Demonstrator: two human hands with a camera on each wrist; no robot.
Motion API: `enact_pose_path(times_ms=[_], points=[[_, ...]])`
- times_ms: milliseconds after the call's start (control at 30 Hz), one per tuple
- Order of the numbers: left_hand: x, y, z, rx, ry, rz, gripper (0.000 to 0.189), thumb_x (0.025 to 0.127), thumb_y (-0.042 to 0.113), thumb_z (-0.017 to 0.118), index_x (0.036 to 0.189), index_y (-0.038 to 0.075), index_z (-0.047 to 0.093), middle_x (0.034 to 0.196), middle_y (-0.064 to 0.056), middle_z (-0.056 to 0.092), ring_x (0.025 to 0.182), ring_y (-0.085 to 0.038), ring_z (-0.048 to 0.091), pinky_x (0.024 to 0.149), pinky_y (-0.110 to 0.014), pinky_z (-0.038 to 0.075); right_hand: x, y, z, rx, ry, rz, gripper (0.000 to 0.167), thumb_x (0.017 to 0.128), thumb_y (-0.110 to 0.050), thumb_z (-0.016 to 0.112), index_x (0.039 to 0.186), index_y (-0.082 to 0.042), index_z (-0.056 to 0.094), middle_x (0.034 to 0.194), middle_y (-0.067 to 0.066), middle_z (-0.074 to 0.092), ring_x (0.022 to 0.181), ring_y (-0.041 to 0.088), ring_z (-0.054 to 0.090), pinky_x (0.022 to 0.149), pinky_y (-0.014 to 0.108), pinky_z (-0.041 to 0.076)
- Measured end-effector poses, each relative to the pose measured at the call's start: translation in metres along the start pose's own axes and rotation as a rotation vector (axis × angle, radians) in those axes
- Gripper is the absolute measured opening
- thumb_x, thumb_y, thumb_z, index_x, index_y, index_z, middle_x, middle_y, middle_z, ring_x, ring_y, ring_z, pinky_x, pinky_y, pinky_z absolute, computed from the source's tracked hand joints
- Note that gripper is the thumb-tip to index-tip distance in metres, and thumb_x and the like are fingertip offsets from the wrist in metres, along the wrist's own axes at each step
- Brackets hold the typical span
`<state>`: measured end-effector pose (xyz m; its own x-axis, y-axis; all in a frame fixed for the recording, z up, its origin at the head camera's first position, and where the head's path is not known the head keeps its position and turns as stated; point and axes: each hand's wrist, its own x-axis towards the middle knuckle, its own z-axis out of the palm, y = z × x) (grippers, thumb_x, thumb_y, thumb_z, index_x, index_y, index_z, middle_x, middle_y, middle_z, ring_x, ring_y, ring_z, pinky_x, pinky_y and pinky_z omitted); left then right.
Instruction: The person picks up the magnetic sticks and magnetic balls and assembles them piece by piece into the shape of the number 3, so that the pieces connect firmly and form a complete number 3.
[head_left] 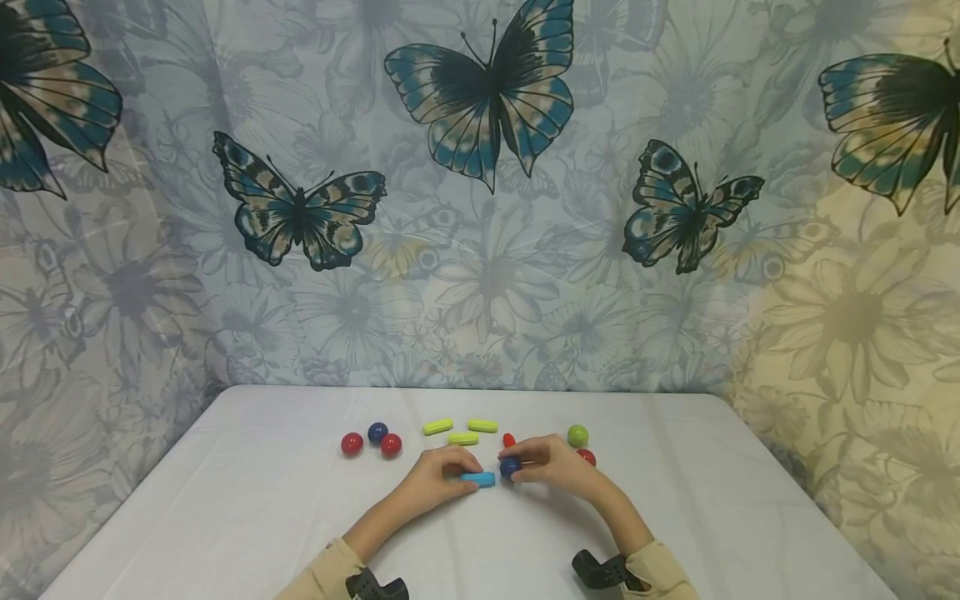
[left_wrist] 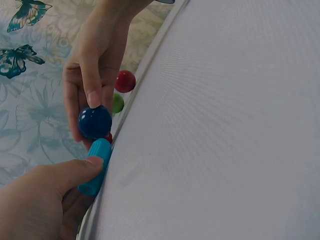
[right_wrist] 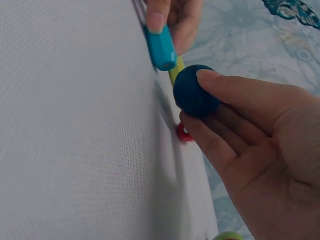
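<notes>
My left hand pinches a light blue ribbed stick between thumb and fingers, in the middle of the table. Just to its right, my right hand holds a dark blue ball with thumb and fingertips. In the left wrist view the stick and the ball are close together, end to side. The right wrist view shows a small gap between the stick and the ball. A red piece lies just behind the ball, partly hidden by the right hand.
Several yellow-green sticks lie behind the hands on the white table. Two red balls and a dark blue ball rest at the left. A green ball and a red ball sit beyond the right hand.
</notes>
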<state>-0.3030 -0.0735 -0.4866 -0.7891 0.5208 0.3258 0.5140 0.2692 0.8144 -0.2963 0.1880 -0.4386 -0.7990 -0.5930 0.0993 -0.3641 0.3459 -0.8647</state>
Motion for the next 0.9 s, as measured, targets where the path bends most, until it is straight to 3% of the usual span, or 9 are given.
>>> enact_pose_path(times_ms=[133,267,500,667,900], points=[[0.000,0.001,0.000,-0.002,-0.003,-0.017,0.022,0.081,0.011,0.078,0.102,0.015,0.074,0.105,-0.002,0.071,0.100,-0.008,0.065,0.092,-0.019,0.053,0.001,0.000,0.001,0.014,-0.006,0.008,0.037,0.086,-0.009,0.073,0.120,0.005,0.065,0.123,0.023,0.066,0.118,0.040,0.061,0.092,0.028,0.056],[0.000,0.001,0.001,0.007,0.009,-0.012,0.022,0.081,0.009,0.078,0.102,0.012,0.074,0.105,-0.005,0.071,0.102,-0.017,0.066,0.092,-0.019,0.053,0.002,0.001,0.002,0.000,-0.021,0.006,0.036,0.086,-0.008,0.073,0.119,0.004,0.066,0.121,0.022,0.067,0.117,0.039,0.062,0.092,0.029,0.056],[-0.004,0.024,-0.001,-0.014,0.005,0.010,0.022,0.081,-0.002,0.074,0.103,-0.002,0.071,0.105,-0.018,0.070,0.101,-0.034,0.065,0.091,-0.022,0.054,0.002,0.001,0.004,0.000,-0.034,0.007,0.037,0.085,-0.008,0.073,0.118,0.005,0.066,0.120,0.023,0.067,0.117,0.039,0.062,0.089,0.025,0.056],[-0.007,0.036,-0.005,-0.034,-0.002,0.027,0.021,0.081,-0.003,0.074,0.101,-0.004,0.071,0.104,-0.021,0.069,0.099,-0.035,0.065,0.090,-0.025,0.055,0.003,0.002,0.005,0.012,-0.043,0.008,0.037,0.085,-0.008,0.074,0.119,0.006,0.066,0.121,0.023,0.067,0.117,0.039,0.062,0.090,0.025,0.056],[-0.006,0.035,-0.004,-0.038,0.001,0.027,0.021,0.080,-0.004,0.073,0.101,-0.004,0.071,0.104,-0.021,0.069,0.098,-0.035,0.066,0.090,-0.028,0.056,0.004,0.005,0.006,0.016,-0.043,-0.008,0.036,0.085,-0.007,0.073,0.119,0.005,0.066,0.120,0.023,0.067,0.118,0.039,0.062,0.092,0.027,0.056]])
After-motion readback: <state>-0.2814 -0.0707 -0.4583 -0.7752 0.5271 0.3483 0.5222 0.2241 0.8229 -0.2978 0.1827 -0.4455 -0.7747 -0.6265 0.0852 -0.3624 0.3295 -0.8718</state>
